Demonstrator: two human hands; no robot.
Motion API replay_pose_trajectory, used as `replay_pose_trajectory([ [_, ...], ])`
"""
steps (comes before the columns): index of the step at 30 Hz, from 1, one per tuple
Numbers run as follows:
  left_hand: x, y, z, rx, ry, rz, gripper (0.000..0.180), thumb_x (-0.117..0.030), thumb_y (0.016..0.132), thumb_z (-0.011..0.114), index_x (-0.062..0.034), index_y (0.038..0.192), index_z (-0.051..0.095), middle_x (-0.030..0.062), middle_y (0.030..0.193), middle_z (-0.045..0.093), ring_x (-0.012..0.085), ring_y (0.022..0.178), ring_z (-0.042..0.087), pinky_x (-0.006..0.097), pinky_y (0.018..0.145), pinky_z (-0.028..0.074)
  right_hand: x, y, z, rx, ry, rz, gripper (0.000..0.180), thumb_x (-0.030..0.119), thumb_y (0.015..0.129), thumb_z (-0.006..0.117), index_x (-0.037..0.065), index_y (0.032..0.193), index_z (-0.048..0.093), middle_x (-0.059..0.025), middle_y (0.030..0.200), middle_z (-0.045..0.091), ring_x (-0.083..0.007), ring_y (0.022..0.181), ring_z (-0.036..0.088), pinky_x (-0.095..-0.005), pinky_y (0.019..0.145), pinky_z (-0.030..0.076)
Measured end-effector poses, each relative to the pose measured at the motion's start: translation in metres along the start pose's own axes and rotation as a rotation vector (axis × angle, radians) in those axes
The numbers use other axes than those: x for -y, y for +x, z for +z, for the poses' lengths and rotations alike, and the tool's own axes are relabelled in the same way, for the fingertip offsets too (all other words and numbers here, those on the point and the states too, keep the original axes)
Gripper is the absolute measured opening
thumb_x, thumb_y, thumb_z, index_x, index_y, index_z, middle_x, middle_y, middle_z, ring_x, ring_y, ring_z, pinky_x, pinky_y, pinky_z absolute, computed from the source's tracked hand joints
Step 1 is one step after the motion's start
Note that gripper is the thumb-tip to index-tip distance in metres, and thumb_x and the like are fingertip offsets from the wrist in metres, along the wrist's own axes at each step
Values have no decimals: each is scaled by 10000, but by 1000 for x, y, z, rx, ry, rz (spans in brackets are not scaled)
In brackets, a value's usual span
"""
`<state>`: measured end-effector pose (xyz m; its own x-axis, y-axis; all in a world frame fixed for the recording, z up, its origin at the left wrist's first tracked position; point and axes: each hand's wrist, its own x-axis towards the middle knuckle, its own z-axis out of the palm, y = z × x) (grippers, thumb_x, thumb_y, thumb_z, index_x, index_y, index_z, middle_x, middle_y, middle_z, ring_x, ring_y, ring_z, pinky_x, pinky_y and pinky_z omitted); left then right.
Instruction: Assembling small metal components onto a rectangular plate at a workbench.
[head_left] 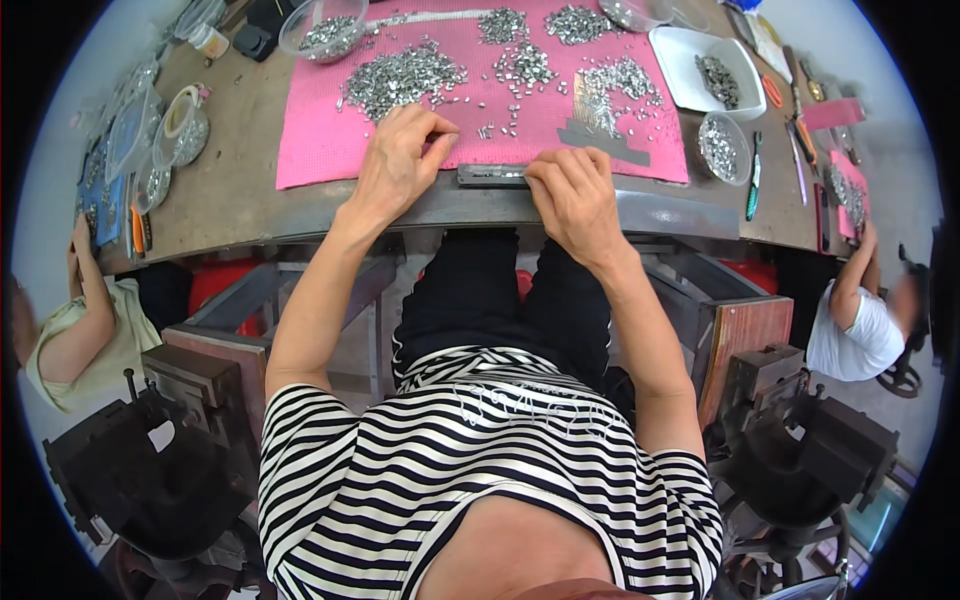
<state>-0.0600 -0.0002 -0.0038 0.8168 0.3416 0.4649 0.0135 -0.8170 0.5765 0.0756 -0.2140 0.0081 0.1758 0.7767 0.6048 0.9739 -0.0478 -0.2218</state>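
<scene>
My left hand (pixel 405 155) hovers just below a heap of small shiny metal pieces (pixel 402 78) on a pink mat (pixel 320 135). Its fingers are curled, with thumb and forefinger tips close together; anything between them is too small to make out. At the front edge of the mat lies a narrow dark grooved bar (pixel 490 176) with a few tiny bright pieces along it. My right hand (pixel 578 200) has its fingers closed at the bar's right end, covering that end. Smaller clusters of metal pieces (pixel 525 66) and a flat grey strip (pixel 603 142) lie beyond the hands.
Clear bowls of pieces stand at the back left (pixel 325 30) and right (pixel 722 148), near a white tray (pixel 690 70). A green-handled tool (pixel 754 176) lies at the right. A person works on each side, and dark machines (pixel 165 460) flank me.
</scene>
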Motion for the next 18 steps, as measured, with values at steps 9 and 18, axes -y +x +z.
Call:
replay_pose_trajectory([
  [9, -3, 3, -2, 64, 142, 40, 101, -91, 842, 724, -43, 922, 686, 98, 852, 608, 291, 870, 591, 423, 800, 454, -34, 47, 33, 78, 116, 7, 107, 101, 881, 695, 90, 981, 733, -65, 913, 641, -267, 898, 598, -385, 853, 429],
  [18, -13, 6, -3, 125, -3, 20, 104, -65, 888, 690, -19, 977, 664, 126, 879, 654, 289, 846, 641, 394, 773, 502, -38, 62, 40, 139, 19, -8, 73, 123, 848, 702, 60, 882, 691, -67, 868, 625, -266, 890, 595, -412, 823, 428],
])
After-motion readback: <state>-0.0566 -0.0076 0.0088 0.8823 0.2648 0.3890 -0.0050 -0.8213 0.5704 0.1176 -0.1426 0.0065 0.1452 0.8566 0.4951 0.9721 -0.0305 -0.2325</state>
